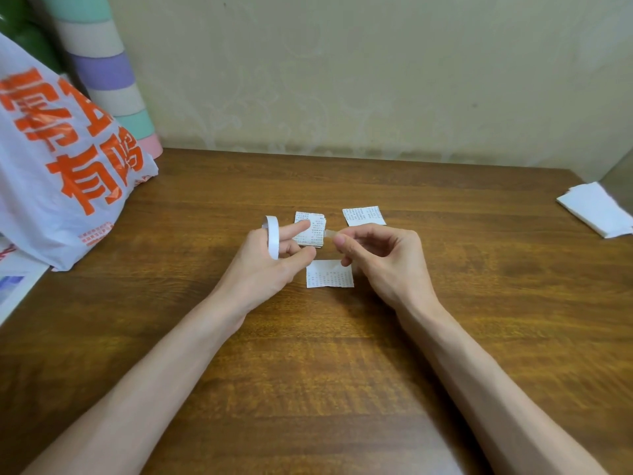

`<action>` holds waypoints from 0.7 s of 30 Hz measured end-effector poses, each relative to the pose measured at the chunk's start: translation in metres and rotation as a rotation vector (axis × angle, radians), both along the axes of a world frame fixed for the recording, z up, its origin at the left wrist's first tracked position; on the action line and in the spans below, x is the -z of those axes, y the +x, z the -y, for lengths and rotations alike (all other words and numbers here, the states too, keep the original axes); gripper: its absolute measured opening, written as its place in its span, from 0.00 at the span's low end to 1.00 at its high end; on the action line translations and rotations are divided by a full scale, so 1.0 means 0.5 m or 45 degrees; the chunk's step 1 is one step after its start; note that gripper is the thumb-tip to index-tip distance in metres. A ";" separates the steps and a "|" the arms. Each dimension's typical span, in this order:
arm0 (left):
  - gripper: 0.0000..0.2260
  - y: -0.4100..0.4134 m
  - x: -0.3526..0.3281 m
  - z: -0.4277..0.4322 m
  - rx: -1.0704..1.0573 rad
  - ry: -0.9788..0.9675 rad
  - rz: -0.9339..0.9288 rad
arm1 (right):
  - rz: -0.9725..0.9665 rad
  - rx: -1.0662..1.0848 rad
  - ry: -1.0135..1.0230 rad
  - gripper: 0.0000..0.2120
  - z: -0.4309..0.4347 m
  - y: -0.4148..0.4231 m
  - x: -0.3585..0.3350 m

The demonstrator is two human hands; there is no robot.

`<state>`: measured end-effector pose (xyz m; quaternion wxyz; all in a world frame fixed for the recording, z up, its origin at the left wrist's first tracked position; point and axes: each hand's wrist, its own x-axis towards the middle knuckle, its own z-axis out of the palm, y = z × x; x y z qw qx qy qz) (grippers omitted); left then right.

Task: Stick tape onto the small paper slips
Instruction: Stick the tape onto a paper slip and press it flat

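A white tape roll (272, 236) sits like a ring around the fingers of my left hand (274, 262), whose index finger points toward a small stack of printed paper slips (313, 231). My right hand (376, 258) pinches a short, clear piece of tape (329, 233) between thumb and index finger, just right of the stack. One printed slip (329, 274) lies flat on the wooden table (308, 371) between and below both hands. Another slip (363, 216) lies farther back, to the right of the stack.
A white plastic bag with orange lettering (65, 159) stands at the left, with a striped pastel cylinder (109, 70) behind it. Folded white paper (597, 209) lies at the table's right edge. A beige wall closes off the back.
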<state>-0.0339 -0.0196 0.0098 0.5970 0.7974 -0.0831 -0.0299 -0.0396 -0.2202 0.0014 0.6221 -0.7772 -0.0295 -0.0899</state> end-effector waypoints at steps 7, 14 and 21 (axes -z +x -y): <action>0.12 0.023 0.017 -0.018 -0.093 0.218 0.258 | -0.104 -0.116 -0.040 0.11 0.009 0.009 -0.006; 0.13 0.022 0.017 -0.028 0.076 0.607 0.313 | -0.392 -0.171 0.117 0.16 0.021 0.000 -0.023; 0.13 0.023 0.016 -0.023 0.104 0.731 0.304 | -0.569 -0.232 -0.045 0.15 0.022 0.004 -0.023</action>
